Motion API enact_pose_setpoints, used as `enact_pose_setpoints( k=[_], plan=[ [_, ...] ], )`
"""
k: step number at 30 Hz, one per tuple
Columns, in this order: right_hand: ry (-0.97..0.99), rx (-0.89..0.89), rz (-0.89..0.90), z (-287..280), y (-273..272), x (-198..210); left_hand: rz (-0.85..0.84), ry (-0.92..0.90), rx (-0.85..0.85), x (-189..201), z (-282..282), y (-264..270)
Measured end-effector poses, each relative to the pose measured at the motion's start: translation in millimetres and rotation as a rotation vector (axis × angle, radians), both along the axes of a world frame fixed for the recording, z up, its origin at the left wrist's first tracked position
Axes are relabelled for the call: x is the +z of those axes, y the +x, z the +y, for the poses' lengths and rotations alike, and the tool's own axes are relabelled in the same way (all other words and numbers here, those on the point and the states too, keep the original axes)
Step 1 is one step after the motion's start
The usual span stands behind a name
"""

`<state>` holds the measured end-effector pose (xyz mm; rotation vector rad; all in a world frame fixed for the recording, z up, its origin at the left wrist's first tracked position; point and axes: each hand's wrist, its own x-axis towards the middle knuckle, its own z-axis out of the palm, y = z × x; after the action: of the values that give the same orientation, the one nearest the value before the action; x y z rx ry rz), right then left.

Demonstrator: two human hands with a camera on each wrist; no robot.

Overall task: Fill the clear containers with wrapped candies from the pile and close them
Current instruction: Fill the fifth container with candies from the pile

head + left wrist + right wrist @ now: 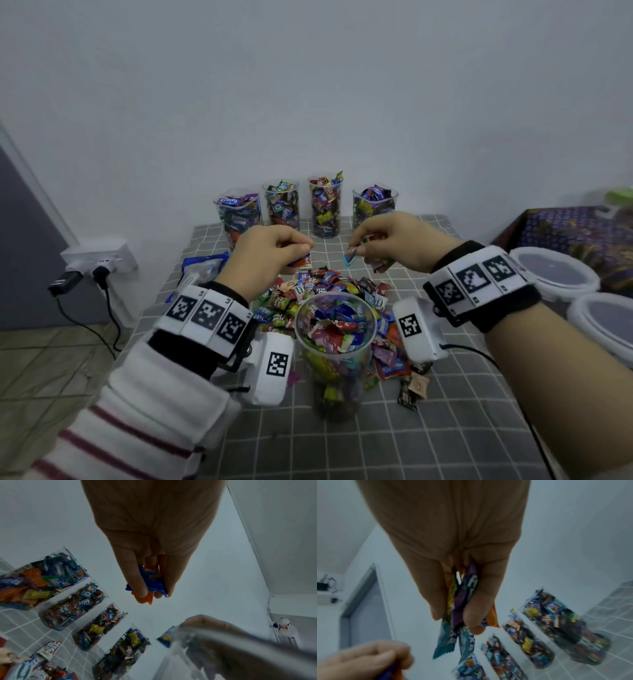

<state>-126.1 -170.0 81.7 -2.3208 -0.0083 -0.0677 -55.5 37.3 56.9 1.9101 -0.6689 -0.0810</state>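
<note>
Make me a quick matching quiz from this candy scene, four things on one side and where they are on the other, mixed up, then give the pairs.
Things:
1. left hand
2. near open container
3. four filled containers
4. white lids

Places or states:
A. in a row along the wall
B. at the right edge, beside the right forearm
C. grips blue and orange wrapped candies
D. upright between the wrists, nearly full

Pairs: 1-C, 2-D, 3-A, 4-B
</note>
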Motion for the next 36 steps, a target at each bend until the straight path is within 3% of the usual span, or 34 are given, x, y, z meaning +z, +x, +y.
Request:
enact_pose_setpoints(
  k=[6, 13, 22, 30, 36],
  plan=[
    [0.043, 0.149, -0.072, 16.6, -30.7, 24.4, 0.030, -0.054, 0.016, -1.3, 6.3, -8.4],
    [-0.071, 0.340, 0.068, 40.8, -42.0, 21.9, 0.045, -0.095, 0.014, -6.6, 6.9, -14.4],
    [-0.202, 0.297, 0.026, 50.9, -44.6, 8.6, 0.050, -0.114, 0.000, -2.3, 12.7, -23.7],
    [0.038, 0.099, -0.171, 40.7, -62.5, -12.2, 0.029, -0.131, -0.019, 0.7, 13.0, -33.6],
    [0.453, 0.116, -0.006, 41.4, -73.9, -56.5, 0.019, -0.169, -0.077, 9.5, 8.1, -49.0]
  ],
)
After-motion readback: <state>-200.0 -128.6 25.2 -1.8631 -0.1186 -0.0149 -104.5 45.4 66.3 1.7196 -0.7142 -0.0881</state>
